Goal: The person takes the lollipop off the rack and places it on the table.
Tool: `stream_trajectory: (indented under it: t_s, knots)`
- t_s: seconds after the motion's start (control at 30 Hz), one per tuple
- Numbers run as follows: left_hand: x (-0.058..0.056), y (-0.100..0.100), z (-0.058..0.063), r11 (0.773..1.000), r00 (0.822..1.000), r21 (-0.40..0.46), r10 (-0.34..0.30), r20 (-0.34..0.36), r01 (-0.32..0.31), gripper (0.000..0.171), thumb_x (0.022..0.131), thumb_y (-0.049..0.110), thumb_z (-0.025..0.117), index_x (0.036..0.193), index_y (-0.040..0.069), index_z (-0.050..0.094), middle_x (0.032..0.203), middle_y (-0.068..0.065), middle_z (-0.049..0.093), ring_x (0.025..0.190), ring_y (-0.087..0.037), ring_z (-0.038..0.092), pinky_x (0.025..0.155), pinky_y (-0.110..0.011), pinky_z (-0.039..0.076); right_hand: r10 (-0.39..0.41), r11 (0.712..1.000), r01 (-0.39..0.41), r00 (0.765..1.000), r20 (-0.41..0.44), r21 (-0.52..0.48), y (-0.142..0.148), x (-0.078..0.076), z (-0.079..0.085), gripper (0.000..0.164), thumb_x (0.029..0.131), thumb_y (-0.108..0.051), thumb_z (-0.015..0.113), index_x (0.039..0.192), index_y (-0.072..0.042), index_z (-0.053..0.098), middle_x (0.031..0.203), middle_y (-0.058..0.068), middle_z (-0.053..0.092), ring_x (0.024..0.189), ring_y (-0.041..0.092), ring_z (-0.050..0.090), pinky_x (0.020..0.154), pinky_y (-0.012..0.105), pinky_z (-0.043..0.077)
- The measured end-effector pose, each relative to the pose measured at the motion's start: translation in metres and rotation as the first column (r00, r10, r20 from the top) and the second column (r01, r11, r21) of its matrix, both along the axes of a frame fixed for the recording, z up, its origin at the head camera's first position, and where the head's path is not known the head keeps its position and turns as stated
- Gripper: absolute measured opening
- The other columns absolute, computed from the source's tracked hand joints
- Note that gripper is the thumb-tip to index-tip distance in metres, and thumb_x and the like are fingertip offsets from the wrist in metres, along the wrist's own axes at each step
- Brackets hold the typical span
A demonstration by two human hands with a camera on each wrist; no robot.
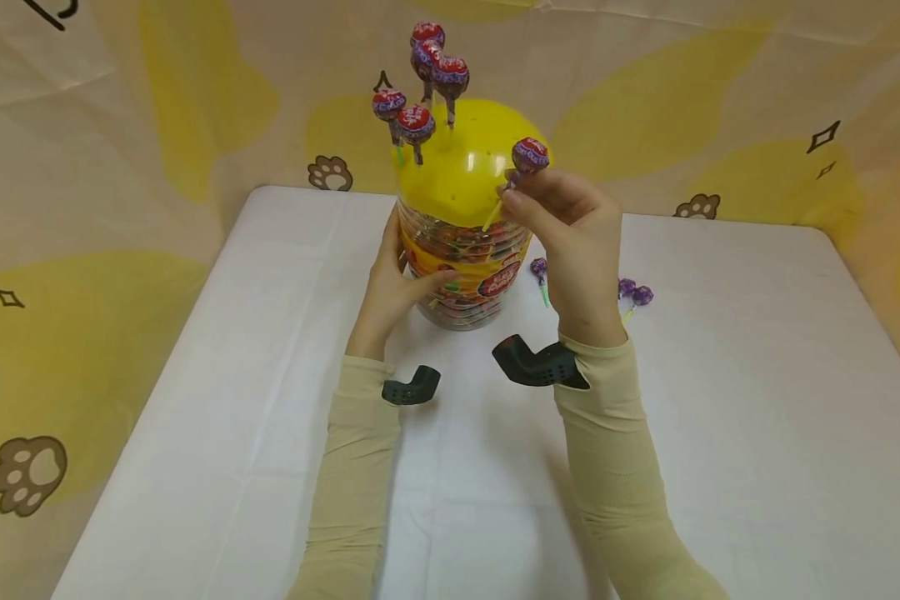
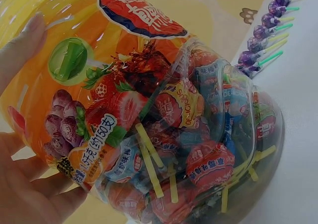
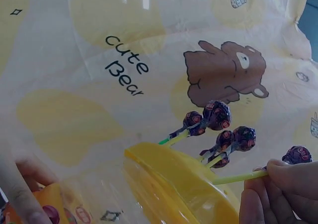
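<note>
A clear ribbed candy jar (image 1: 461,271) with an orange label stands on the table, full of wrapped lollipops. My left hand (image 1: 393,287) grips its left side, thumb (image 2: 25,42) across the front and fingers round the side. Several purple-and-red lollipops (image 1: 416,123) stand upright in the domed yellow lid (image 1: 480,171), on its left and far parts. Thumb and forefinger of my right hand (image 1: 581,237) pinch another lollipop (image 1: 530,156) just under its candy head. Its yellow stick (image 3: 238,177) slants down, with its tip right at the lid's right side.
Several more purple lollipops (image 2: 261,31) lie in a row on the white table (image 1: 757,375), right of the jar; my right hand partly hides them in the head view. A patterned cloth backdrop (image 1: 690,100) hangs behind the table. A dark wrist mount (image 1: 536,362) juts from each sleeve.
</note>
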State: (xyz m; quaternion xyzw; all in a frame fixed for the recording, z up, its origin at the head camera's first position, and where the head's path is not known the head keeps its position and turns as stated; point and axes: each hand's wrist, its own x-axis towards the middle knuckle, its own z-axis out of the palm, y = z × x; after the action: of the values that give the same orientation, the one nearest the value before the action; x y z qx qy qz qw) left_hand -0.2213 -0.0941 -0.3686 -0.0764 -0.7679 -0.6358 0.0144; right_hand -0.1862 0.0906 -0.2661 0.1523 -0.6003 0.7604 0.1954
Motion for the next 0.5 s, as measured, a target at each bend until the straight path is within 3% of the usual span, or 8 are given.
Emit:
stream_trajectory:
  t_s: [0.33, 0.5]
  knots:
    - [0.001, 0.001, 0.001, 1.000, 1.000, -0.005, 0.001, -0.024, -0.001, 0.101, 0.078, 0.024, 0.079, 0.152, 0.027, 0.010, 0.154, 0.004, 0.021, 0.140, -0.019, 0.022, 0.115, -0.041, 0.021, -0.049, 0.999, 0.049, 0.999, 0.007, 0.016, 0.020, 0.004, -0.011, 0.013, 0.084, 0.002, 0.067, 0.094, -0.002, 0.074, 0.093, 0.013, 0.068, 0.080, 0.025, 0.065, 0.079, 0.034, 0.056]
    - [0.001, 0.000, 0.000, 1.000, 1.000, -0.002, 0.001, -0.025, -0.001, 0.101, 0.078, 0.024, 0.079, 0.152, 0.028, 0.010, 0.154, 0.005, 0.021, 0.140, -0.019, 0.022, 0.115, -0.041, 0.021, -0.060, 0.998, 0.060, 0.998, 0.028, -0.001, 0.028, 0.005, -0.015, 0.010, 0.083, 0.004, 0.067, 0.087, -0.003, 0.073, 0.088, 0.011, 0.069, 0.075, 0.024, 0.065, 0.077, 0.033, 0.057]
